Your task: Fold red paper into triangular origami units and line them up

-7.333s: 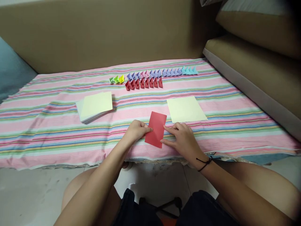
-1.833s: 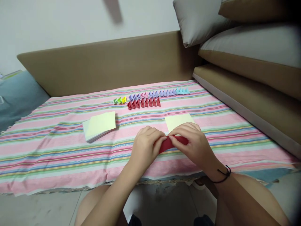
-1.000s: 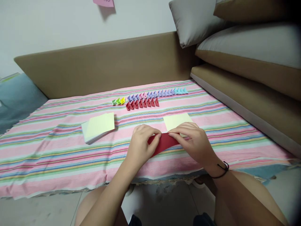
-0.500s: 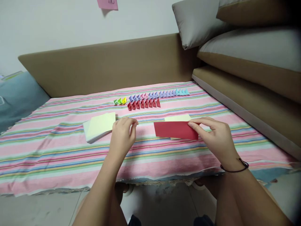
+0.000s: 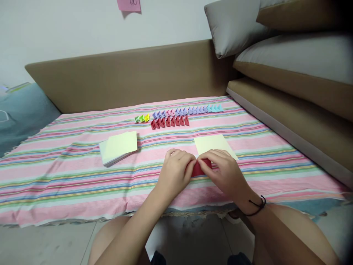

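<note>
A folded sheet of red paper (image 5: pixel 200 170) is held between my two hands, partly hidden behind the fingers. My left hand (image 5: pixel 178 167) pinches its upper edge from the left. My right hand (image 5: pixel 220 167) pinches the same edge from the right, thumb and forefinger close to the left hand's. Behind the right hand a pale yellow sheet (image 5: pixel 211 142) lies flat on the cloth. Farther left sits a stack of paper (image 5: pixel 121 144) with a pale yellow sheet on top.
A striped cloth (image 5: pixel 82 187) covers the seat. Toward the back stand a row of small red folded paper boats (image 5: pixel 168 122), a longer row of purple, pink and blue ones (image 5: pixel 193 110), and green and yellow ones (image 5: pixel 142 118). Cushions (image 5: pixel 289 62) are piled at right.
My left hand has moved right and taken hold of the red paper. My right hand has moved left and nearer me with it. The paper now shows smaller, largely behind my fingers.
</note>
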{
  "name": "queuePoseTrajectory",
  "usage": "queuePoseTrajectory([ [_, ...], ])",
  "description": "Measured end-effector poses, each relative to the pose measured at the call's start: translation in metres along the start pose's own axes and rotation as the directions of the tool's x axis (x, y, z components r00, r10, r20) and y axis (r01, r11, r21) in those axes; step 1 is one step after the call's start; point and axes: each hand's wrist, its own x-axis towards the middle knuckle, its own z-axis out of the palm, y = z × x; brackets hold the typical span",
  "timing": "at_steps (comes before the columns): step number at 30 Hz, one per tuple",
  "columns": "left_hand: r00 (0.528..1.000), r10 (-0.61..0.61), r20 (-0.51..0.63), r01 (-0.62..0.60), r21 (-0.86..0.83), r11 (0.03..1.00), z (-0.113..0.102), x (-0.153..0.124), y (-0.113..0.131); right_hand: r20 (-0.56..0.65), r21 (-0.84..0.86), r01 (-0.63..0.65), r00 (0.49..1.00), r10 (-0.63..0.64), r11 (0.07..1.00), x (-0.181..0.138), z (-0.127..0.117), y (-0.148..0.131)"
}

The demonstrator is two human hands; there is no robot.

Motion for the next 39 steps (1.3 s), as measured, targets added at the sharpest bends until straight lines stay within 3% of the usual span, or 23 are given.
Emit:
queuePoseTrajectory([
  [3,1.000,0.004,0.019,-0.003,-0.004,1.000,-0.004,0.000,-0.004,-0.006,-0.033,0.008,1.000,-0.008,0.999,0.001,-0.008,0.006],
  [6,0.998,-0.065,-0.004,0.065,-0.043,0.997,-0.011,0.002,-0.009,-0.090,-0.042,-0.046,0.995,0.042,0.998,0.002,-0.020,0.016],
  [9,0.989,-0.151,0.005,0.149,-0.184,0.971,-0.015,0.004,-0.011,-0.132,0.132,-0.175,0.973,0.192,0.976,0.002,-0.025,0.019],
  [12,0.978,-0.192,0.076,0.207,-0.348,0.914,-0.013,0.005,-0.009,0.089,0.396,-0.305,0.952,0.294,0.866,0.000,-0.018,0.014],
  [15,0.967,-0.221,0.128,0.255,-0.424,0.869,-0.009,0.004,-0.005,0.228,0.502,-0.382,0.924,0.308,0.776,0.000,-0.009,0.011],
  [21,0.929,-0.333,0.158,0.369,-0.374,0.851,-0.018,0.005,-0.017,0.145,0.627,-0.475,0.850,0.507,0.617,0.004,-0.018,0.030],
  [24,0.913,-0.395,0.100,0.405,-0.338,0.850,-0.027,0.005,-0.030,0.140,0.698,-0.497,0.801,0.582,0.516,0.004,-0.026,0.040],
  [27,0.853,-0.522,0.018,0.489,-0.377,0.786,-0.028,0.005,-0.039,0.152,0.789,-0.485,0.750,0.644,0.378,0.003,-0.026,0.044],
  [30,0.763,-0.644,0.059,0.524,-0.641,0.561,-0.018,0.005,-0.038,0.162,0.858,-0.440,0.721,0.674,0.265,0.004,-0.019,0.044],
  [32,0.683,-0.699,0.213,0.531,-0.802,0.274,-0.007,0.004,-0.032,0.148,0.890,-0.401,0.704,0.695,0.217,0.004,-0.014,0.043],
  [35,0.601,-0.604,0.523,0.521,-0.830,-0.200,0.007,0.005,-0.018,0.145,0.915,-0.367,0.684,0.715,0.166,0.004,-0.005,0.042],
  [37,0.627,-0.492,0.604,0.502,-0.796,-0.338,0.013,0.005,-0.009,0.172,0.915,-0.378,0.681,0.712,0.141,0.002,0.000,0.039],
  [39,0.702,-0.453,0.549,0.449,-0.835,-0.316,0.017,0.006,-0.003,0.207,0.905,-0.404,0.691,0.693,0.133,0.000,0.004,0.034],
])
